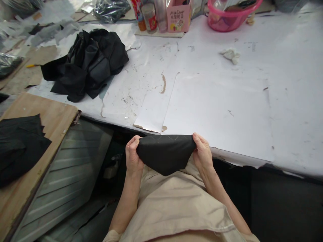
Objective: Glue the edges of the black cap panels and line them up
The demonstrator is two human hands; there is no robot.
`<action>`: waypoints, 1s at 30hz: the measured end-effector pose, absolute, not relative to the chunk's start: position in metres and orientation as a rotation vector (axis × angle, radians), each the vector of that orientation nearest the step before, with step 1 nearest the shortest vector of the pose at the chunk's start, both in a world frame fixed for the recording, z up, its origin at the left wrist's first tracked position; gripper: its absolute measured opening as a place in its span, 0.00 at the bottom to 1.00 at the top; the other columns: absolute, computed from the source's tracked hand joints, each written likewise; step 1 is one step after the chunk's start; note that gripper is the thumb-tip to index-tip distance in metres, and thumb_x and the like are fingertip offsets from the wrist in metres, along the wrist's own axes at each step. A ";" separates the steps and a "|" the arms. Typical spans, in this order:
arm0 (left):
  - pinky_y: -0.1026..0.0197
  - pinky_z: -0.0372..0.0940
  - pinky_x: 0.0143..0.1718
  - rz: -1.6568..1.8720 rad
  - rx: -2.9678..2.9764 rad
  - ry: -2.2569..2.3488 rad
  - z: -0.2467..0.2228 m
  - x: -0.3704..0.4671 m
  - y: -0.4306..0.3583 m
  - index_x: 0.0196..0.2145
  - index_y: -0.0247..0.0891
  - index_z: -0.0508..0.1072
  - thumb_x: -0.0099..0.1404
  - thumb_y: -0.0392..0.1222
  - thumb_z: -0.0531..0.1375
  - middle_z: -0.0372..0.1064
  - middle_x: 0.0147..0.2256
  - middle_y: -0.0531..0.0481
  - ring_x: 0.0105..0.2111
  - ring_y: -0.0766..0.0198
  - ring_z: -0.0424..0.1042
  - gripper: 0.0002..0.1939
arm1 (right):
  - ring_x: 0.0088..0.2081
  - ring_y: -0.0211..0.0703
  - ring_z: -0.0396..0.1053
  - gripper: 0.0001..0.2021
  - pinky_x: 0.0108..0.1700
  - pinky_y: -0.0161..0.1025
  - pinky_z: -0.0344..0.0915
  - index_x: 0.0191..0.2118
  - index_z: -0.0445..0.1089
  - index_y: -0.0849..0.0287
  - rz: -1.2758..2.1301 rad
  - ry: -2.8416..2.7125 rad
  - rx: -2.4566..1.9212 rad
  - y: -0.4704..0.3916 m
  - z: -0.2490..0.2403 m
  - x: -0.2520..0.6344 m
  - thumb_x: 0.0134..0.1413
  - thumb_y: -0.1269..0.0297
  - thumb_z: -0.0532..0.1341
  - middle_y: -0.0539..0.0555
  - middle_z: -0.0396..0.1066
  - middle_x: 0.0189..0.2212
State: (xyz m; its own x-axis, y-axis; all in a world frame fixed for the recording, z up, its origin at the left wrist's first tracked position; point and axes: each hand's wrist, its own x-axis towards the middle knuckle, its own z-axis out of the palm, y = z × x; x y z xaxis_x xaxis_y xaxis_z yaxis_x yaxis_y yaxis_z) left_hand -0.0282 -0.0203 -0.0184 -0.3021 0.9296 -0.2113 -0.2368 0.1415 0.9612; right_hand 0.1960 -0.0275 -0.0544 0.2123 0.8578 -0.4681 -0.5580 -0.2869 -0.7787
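A piece of black fabric (166, 153) is stretched between my two hands, just in front of the table's near edge. Its upper edge is pulled nearly straight and shows a faint dotted zigzag line; the lower part sags to a blunt point above my beige apron (181, 201). My left hand (133, 153) pinches the left corner, thumb on top. At the right corner my right hand (202, 151) grips the cloth in the same way. The fingers behind the fabric are partly hidden.
On the white-covered table (217, 111) lies a crumpled heap of black fabric (91, 64). Bottles, a pink box (179, 16) and a pink basket (230, 16) stand at the back. A crumpled tissue (230, 55) lies nearer. More black cloth (20, 144) rests on a wooden board (58, 111) at left.
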 end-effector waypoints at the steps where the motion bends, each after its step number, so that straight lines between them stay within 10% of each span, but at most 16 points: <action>1: 0.66 0.54 0.24 1.388 0.740 1.351 -0.021 -0.028 -0.020 0.24 0.39 0.60 0.64 0.48 0.63 0.52 0.22 0.58 0.22 0.70 0.53 0.18 | 0.26 0.37 0.57 0.23 0.29 0.35 0.59 0.24 0.68 0.56 1.418 -0.354 -1.228 -0.027 -0.055 0.197 0.44 0.44 0.75 0.46 0.62 0.22; 18: 0.60 0.65 0.43 0.751 1.819 1.333 -0.025 -0.031 0.002 0.42 0.37 0.78 0.66 0.67 0.63 0.76 0.37 0.46 0.39 0.58 0.74 0.27 | 0.23 0.35 0.46 0.27 0.27 0.38 0.46 0.23 0.48 0.54 0.864 -1.466 -1.408 -0.012 -0.021 0.190 0.72 0.45 0.52 0.43 0.45 0.20; 30: 0.63 0.46 0.27 0.441 1.945 1.028 -0.022 -0.034 0.025 0.21 0.38 0.57 0.76 0.56 0.53 0.50 0.21 0.58 0.22 0.70 0.50 0.28 | 0.23 0.35 0.44 0.26 0.28 0.39 0.45 0.23 0.47 0.54 0.577 -1.477 -1.518 -0.019 -0.023 0.224 0.73 0.49 0.53 0.43 0.43 0.20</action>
